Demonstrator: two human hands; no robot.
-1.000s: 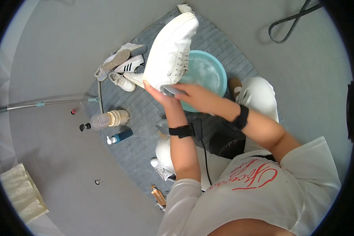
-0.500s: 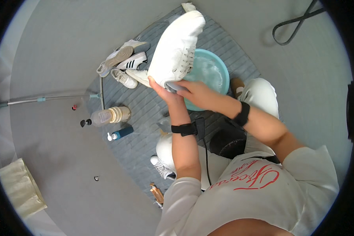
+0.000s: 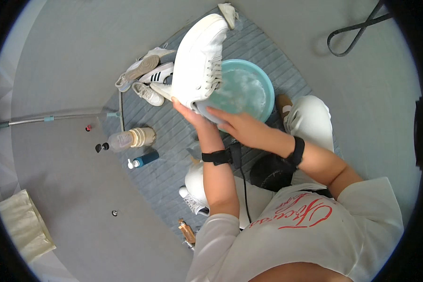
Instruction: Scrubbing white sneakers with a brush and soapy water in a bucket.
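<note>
A grey quilted mat (image 3: 160, 188) carries a turquoise basin (image 3: 271, 96), shoes (image 3: 148, 93) and bottles (image 3: 148, 159).

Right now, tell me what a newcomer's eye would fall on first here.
Probably the large white shoe in the upper middle, tilted up in the left hand, with the right hand at a grey piece by its opening. Next, the turquoise basin of cloudy water just right of the shoe, then the cluster of shoes to its left.

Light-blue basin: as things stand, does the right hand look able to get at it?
Probably yes: the right hand is close to the light-blue basin, whose open top looks mostly unobstructed; the white shoe in the left hand overlaps only the basin's left edge in view.
</note>
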